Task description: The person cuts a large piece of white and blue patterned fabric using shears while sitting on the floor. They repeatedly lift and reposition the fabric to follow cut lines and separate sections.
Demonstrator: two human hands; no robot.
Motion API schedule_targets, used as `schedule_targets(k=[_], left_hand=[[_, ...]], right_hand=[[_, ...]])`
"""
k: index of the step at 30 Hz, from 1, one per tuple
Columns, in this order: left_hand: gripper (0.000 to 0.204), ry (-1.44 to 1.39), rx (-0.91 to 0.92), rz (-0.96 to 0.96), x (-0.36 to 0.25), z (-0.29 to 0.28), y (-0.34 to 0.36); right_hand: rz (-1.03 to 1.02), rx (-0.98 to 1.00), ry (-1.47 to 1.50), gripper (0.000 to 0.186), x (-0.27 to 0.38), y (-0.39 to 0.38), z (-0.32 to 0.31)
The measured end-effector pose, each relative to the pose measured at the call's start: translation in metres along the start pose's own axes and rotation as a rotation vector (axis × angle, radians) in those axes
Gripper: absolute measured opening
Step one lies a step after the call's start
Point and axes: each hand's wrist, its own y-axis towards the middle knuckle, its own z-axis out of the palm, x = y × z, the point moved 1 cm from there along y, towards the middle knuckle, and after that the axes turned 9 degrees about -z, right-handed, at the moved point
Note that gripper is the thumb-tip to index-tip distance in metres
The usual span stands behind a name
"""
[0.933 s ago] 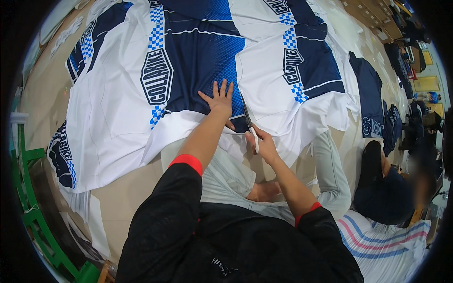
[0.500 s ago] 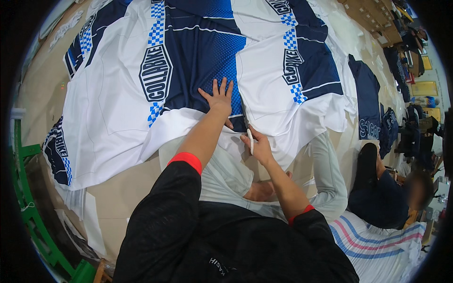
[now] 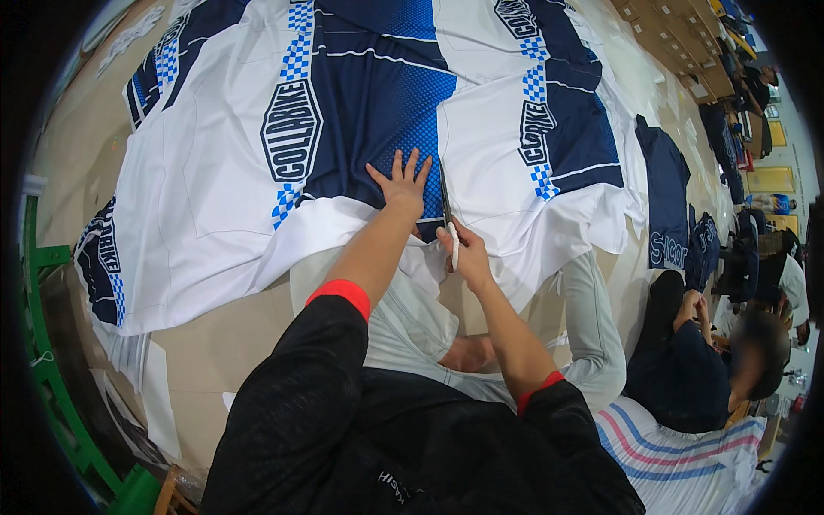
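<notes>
A wide printed fabric [image 3: 360, 129] in navy, blue and white is spread over the floor in front of me. My left hand [image 3: 403, 190] lies flat on its navy and blue panel, fingers spread. Just to the right, my right hand [image 3: 468, 253] grips scissors [image 3: 455, 245] with pale-wrapped handles. The blades point away from me along the line between the blue panel and the white panel [image 3: 485, 163]. Whether the blades are apart or together is hard to make out. White fabric bunches near my knees beneath both forearms.
A green metal frame [image 3: 73, 412] stands on the left. On the right lie dark printed garment pieces [image 3: 663, 184], and a person in dark clothes [image 3: 687, 369] sits beside a striped white sack [image 3: 678, 455]. Cardboard boxes [image 3: 678, 47] are stacked at the far right.
My right hand and the scissors have moved slightly forward along the panel edge. My left hand stays pressed on the fabric. The seated person's hands have come into view.
</notes>
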Motion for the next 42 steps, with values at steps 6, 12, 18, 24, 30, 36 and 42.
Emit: schedule_targets(k=[6,12,18,24,30,36,42], left_hand=[[0.171,-0.006,0.028,0.007,0.0,-0.002,0.0],[0.172,0.008,0.022,0.007,0.0,-0.002,-0.002],[0.173,0.013,0.007,0.008,0.0,-0.002,-0.002],[0.171,-0.013,0.029,0.002,0.001,-0.004,-0.005],[0.161,-0.034,0.01,0.016,0.002,0.0,-0.002],[0.157,0.01,-0.036,-0.017,-0.002,0.004,0.002],[0.174,0.068,-0.025,-0.041,0.0,0.002,-0.003]], right_hand=[[0.015,-0.042,-0.027,0.074,-0.003,-0.004,0.011],[-0.02,-0.033,-0.055,0.073,-0.007,-0.004,0.012],[-0.018,0.0,0.025,0.072,-0.001,-0.003,0.006],[-0.003,-0.035,0.054,0.07,0.014,0.016,0.013],[-0.015,-0.084,-0.029,0.068,0.008,0.032,0.022],[-0.039,-0.048,0.078,0.068,0.003,0.031,0.021],[-0.002,-0.042,0.127,0.077,0.022,0.047,0.017]])
